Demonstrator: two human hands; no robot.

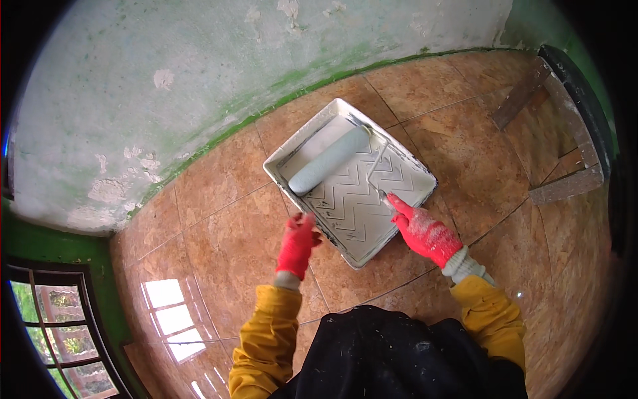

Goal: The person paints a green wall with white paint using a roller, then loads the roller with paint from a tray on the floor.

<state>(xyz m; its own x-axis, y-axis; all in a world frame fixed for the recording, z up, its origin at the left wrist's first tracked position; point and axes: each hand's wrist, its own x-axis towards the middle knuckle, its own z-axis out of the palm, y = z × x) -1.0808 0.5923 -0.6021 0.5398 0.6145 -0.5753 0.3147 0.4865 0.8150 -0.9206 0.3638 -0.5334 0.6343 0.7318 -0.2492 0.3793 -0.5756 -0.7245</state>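
A white paint tray (399,173) with a zigzag ribbed slope lies on the floor in front of me. A pale paint roller (327,161) rests in it, angled from lower left to upper right. My right hand (427,233), in a paint-spotted red glove, grips the roller's handle (383,195) at the tray's lower-right side. My left hand (298,241), also red-gloved, is just outside the tray's lower-left edge with its fingers loosely apart and nothing visible in them; whether it touches the tray is unclear.
A peeling, pale wall (166,80) with green showing along its base runs behind the tray. A wooden stand (565,183) with a dark edge stands at the right. A barred window (60,326) is at lower left, reflected on the tiled floor (212,239).
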